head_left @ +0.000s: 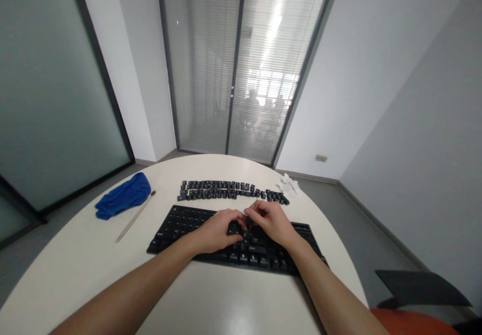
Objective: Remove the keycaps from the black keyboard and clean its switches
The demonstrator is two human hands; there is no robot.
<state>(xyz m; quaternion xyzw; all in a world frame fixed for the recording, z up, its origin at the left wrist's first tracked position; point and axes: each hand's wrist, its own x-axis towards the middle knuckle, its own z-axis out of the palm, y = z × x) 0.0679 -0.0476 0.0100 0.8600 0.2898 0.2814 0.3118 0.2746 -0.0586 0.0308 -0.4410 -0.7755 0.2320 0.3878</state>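
A black keyboard (176,227) lies on the round white table (211,300) in front of me. Many of its keys are off; several loose black keycaps (226,190) are laid out in rows behind it. My left hand (218,230) rests on the middle of the keyboard with its fingers curled down onto the keys. My right hand (271,222) is just beside it, fingers pinched on a thin light stick-like tool (257,204) whose tip points down at the keyboard. The fingertips of both hands nearly touch.
A crumpled blue cloth (122,195) lies at the table's left. A long thin wooden stick (134,217) lies beside it. A crumpled white tissue (289,185) sits at the far right of the keycap rows. A dark chair (422,285) stands at the lower right.
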